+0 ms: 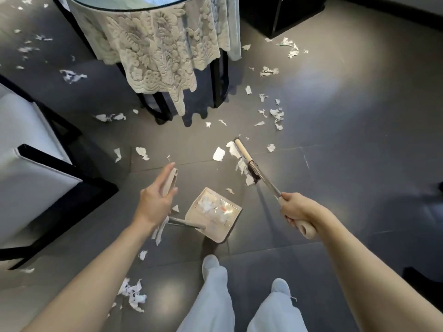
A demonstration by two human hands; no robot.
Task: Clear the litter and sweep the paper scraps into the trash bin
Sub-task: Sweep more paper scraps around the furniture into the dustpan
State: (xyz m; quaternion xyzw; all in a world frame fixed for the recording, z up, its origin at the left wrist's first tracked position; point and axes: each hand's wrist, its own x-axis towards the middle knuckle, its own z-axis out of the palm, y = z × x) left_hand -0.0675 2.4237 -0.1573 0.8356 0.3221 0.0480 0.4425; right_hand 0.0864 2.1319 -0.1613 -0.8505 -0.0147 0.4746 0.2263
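A beige dustpan [233,212] stands on the grey floor between my hands, with white paper scraps [211,208] lying in its tray. My left hand [155,200] grips the beige top of the dustpan's long handle [170,183]. My right hand [296,210] is closed on the beige grip of a broom [266,185]. The broom head [243,152] rests on the floor beyond the pan, with torn scraps [241,165] bunched along its left side. Loose scraps [276,115] litter the floor around the table and near my feet. No trash bin is in view.
A round glass-topped table [134,6] with a lace cloth [158,53] and black legs stands ahead. A white chair with a black frame [36,168] is at the left. Dark furniture lines the far right wall. My feet in pale trousers [215,295] are just behind the dustpan.
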